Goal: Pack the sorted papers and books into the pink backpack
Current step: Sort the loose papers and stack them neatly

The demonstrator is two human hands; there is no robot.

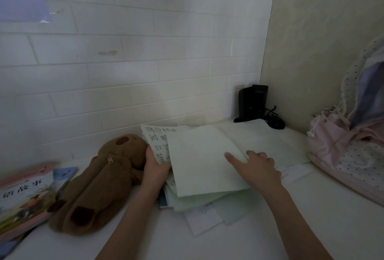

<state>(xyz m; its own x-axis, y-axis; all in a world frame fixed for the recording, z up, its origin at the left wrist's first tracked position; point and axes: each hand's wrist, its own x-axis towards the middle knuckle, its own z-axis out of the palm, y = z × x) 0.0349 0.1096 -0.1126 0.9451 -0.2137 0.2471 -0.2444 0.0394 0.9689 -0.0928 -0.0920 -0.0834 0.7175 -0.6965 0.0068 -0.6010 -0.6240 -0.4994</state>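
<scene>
Two bare hands work at a loose stack of papers lying on the white worktop. Largest of the things, the pink backpack sits well to the right of the papers against the wall, its top gaping open with a spotted lining showing; what lies inside cannot be made out. A brown plush dog with a zip along its back lies just left of the papers, and a pile of books rests further left of them at the worktop edge. Behind the papers to the right, in the corner, stands a small black device with a cord.

The left hand grips the left edge of the papers, thumb on top of a handwritten sheet, fingers curled beneath. The right hand lies loosely open, palm down, on the blank top sheet, its forefinger stretched out, clutching nothing. Both forearms reach in from the lower edge and converge on the papers.
</scene>
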